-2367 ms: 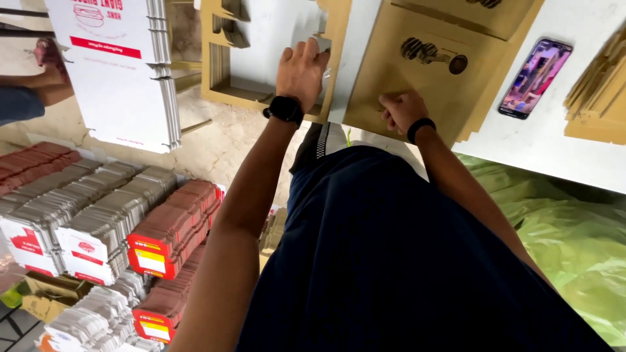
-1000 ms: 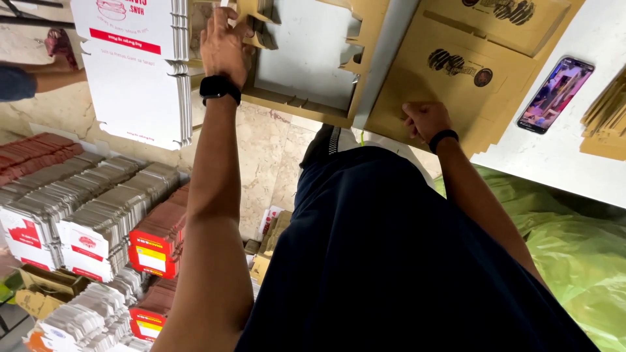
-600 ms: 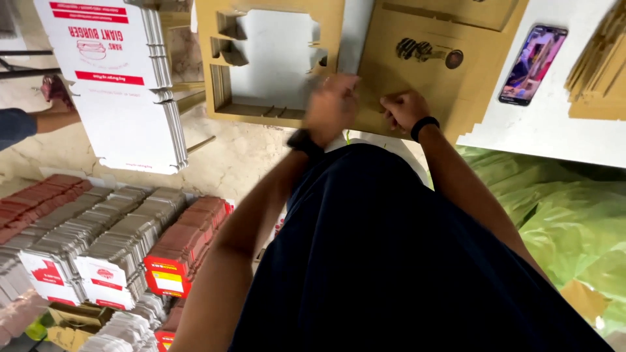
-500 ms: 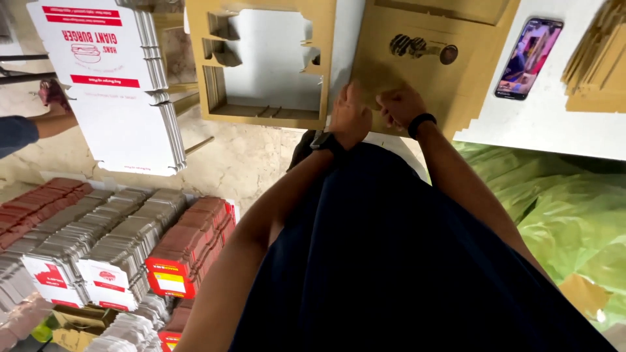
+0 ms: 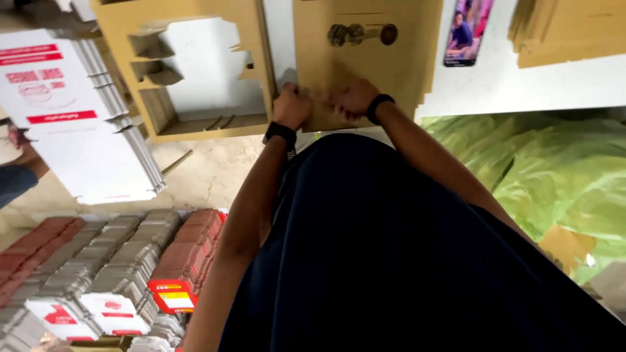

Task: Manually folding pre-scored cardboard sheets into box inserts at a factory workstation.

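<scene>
Left hand (image 5: 291, 106): I see fingers curled closed on the near edge of the brown cardboard sheet (image 5: 365, 58)
Right hand (image 5: 353, 99): fingers gripping the same edge
Table (image 5: 554, 85): white, phone (image 5: 467, 32) beside the sheet

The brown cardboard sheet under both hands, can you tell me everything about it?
The brown cardboard sheet lies flat on the white table, on top of a small stack of similar sheets. It looks like plain corrugated card with a dark printed mark near its top. The left hand and right hand press on its near edge.
</scene>
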